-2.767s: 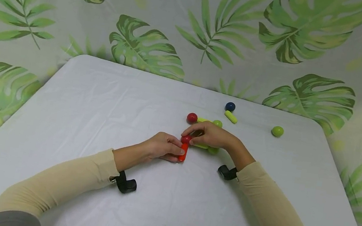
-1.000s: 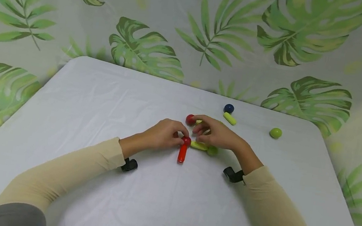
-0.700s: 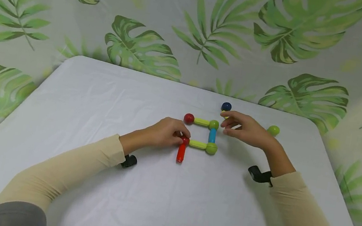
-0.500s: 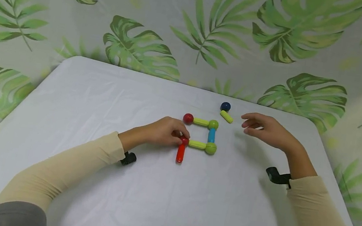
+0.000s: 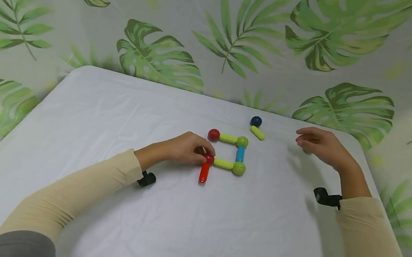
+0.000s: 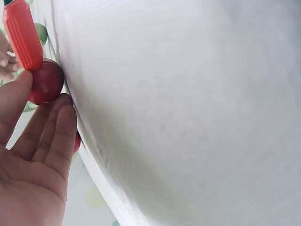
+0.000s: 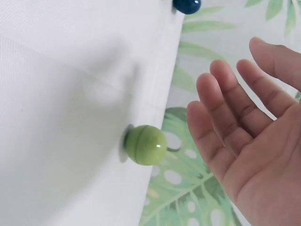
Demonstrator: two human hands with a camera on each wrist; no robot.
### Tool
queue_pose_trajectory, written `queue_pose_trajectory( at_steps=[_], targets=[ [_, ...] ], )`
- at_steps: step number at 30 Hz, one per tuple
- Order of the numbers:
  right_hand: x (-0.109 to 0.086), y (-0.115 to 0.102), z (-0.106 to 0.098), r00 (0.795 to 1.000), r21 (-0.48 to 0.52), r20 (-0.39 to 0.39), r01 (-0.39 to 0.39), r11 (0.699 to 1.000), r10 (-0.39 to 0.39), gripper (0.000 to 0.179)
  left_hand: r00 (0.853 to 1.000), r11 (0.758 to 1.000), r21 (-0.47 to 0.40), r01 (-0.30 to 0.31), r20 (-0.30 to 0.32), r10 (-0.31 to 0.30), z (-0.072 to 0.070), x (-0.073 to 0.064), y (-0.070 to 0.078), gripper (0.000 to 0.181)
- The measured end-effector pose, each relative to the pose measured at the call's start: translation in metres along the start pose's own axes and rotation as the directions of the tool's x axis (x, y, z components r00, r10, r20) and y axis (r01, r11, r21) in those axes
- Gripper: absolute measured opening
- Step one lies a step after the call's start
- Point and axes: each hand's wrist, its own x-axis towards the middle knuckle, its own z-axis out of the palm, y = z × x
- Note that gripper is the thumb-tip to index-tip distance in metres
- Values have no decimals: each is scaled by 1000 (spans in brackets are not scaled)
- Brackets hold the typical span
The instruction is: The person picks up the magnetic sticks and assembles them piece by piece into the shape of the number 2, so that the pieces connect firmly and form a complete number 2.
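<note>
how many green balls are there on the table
3: a far green ball and a near green ball at the ends of the blue stick, plus a loose green ball by the right hand, which mostly hides it in the head view.

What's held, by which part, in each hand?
Left hand pinches the glossy red ball by its sides, not the ridged red stick touching it. Right hand holds nothing.

A passage over the white cloth-covered tabletop (image 5: 238, 233) lies between the beige-sleeved forearms (image 5: 80, 192), the ribbed red stick (image 5: 204, 173) jutting into its far end; the left hand (image 5: 187, 148) bars the glossy red ball (image 6: 48, 82) (a round green ball (image 7: 146, 145) sits near the right hand (image 5: 323, 145)).
</note>
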Motion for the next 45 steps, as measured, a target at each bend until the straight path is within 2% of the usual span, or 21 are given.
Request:
queue_pose_trajectory(
  at_steps=[7,13,18,22,26,29,32,35,45],
  targets=[
    [16,-1,5,1000,-41,18,-16,999,16,49,1000,1000,-15,11,0,-11,-3,0,-1,28],
    [37,-17,11,999,-42,31,-20,999,21,46,1000,1000,-20,21,12,-21,-5,0,-1,29],
    [64,-32,23,997,-74,52,-51,996,55,43,999,999,-35,36,19,-35,-5,1,-4,29],
    [88,-39,31,998,-77,26,-60,995,63,45,999,998,-48,51,19,-50,-6,1,-6,28],
    [104,-39,39,999,-46,5,-47,998,47,44,998,996,-67,62,24,-61,-8,3,-8,29],
    [110,-38,48,996,20,19,-82,996,82,45,997,995,-73,66,35,-64,-9,4,-9,29],
    [115,-37,58,987,76,48,-157,985,153,48,997,994,-82,70,44,-66,-9,4,-11,29],
    [118,-36,66,977,98,61,-209,973,204,51,996,993,-98,72,52,-67,-9,5,-11,29],
    [120,-36,70,977,87,58,-207,974,203,59,994,989,-110,101,63,-95,-7,6,-7,29]
  ],
)
